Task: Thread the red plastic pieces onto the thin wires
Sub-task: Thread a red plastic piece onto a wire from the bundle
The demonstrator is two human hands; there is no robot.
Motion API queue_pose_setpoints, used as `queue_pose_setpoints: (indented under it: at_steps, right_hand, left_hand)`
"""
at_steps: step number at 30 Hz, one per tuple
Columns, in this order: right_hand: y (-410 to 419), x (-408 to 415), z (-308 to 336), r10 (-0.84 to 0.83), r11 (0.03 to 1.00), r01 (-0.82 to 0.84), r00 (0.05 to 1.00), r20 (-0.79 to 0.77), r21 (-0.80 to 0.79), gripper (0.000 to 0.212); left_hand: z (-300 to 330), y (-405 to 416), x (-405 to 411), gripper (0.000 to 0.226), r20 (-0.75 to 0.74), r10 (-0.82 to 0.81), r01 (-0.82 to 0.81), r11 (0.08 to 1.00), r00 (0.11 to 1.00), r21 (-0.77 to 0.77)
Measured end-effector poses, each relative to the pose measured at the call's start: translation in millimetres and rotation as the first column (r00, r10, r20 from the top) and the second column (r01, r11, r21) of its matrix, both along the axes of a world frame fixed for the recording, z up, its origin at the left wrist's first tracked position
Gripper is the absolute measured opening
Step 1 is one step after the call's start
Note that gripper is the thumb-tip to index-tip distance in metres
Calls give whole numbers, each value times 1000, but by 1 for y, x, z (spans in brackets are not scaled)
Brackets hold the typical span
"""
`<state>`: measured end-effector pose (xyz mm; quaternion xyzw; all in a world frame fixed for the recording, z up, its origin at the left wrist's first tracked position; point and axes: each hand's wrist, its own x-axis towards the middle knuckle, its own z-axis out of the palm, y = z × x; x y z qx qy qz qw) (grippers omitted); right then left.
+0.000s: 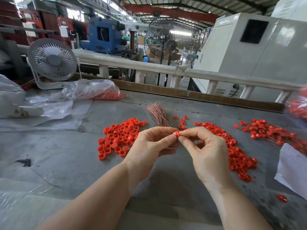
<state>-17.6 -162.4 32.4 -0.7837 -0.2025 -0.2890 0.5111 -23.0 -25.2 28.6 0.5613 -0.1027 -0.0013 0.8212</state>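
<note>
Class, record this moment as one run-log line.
left hand: pinches red plastic piece | right hand: pinches same piece | wire bundle: on table | threading: unclear

A grey tabletop is seen. A wire bundle lies on it as landmark. Left of the bundle a pile of red caps is spread; right of it, a second pile, and further right, caps with wires. Far left of the bundle, a desk fan, a clear bag of red pieces and plastic sheeting are set. Far right, white paper is laid.
</note>
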Motion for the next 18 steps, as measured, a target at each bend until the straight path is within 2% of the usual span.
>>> queue_pose_setpoints:
  at_steps: [18]
  right_hand:
    - [0,-1,1,21,1000,-21,1000,12,-10,24]
  left_hand:
    - [1,2,-1,21,-12,13,-12,1000,1000,18]
